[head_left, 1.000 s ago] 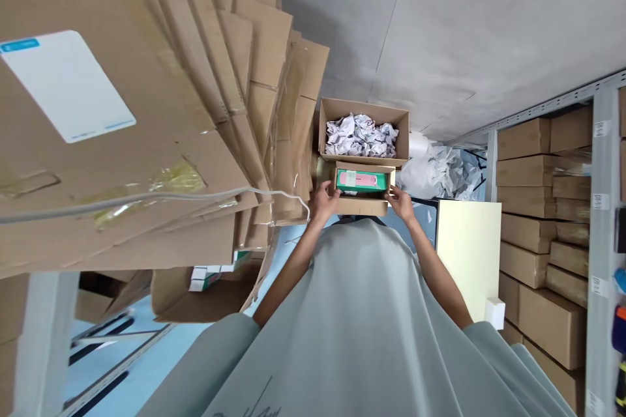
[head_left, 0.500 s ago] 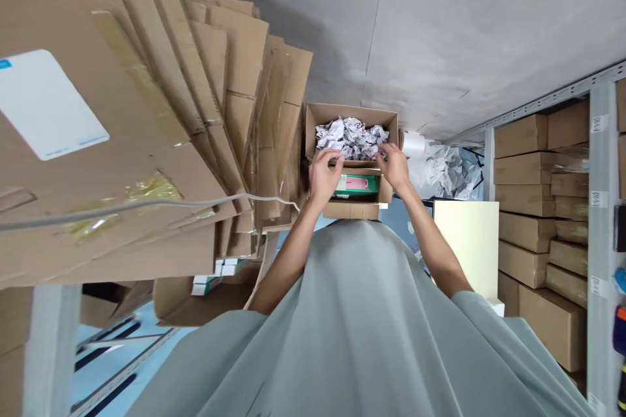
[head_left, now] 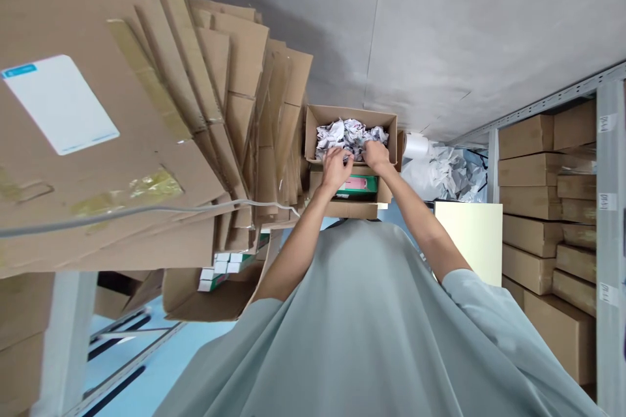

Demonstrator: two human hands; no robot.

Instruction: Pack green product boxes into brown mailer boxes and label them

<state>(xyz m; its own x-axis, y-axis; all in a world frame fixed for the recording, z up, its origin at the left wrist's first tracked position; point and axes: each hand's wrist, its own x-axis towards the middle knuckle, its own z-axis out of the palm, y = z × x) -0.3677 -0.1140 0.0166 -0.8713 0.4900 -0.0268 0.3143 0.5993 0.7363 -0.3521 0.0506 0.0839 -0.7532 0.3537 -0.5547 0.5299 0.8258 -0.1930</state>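
Note:
An open cardboard box (head_left: pixel 350 116) filled with crumpled white paper (head_left: pixel 342 133) sits ahead of me on the floor. Both my hands reach into its near side: my left hand (head_left: pixel 335 166) and my right hand (head_left: pixel 376 155) have curled fingers pressed into the paper. Just in front of it lies a smaller open carton (head_left: pixel 349 208) holding a green and pink product box (head_left: pixel 358 184), partly hidden under my wrists.
A tall stack of flattened cardboard (head_left: pixel 147 130) leans at the left, with a grey cable (head_left: pixel 147 208) across it. More crumpled paper and plastic (head_left: pixel 440 169) lies to the right beside a cream panel (head_left: pixel 467 234). Metal shelving (head_left: pixel 606 208) with brown cartons (head_left: pixel 528 195) stands at the right.
Both hands left the sides of the small carton, moved forward to the paper-filled box, and now dig into the crumpled paper closer together.

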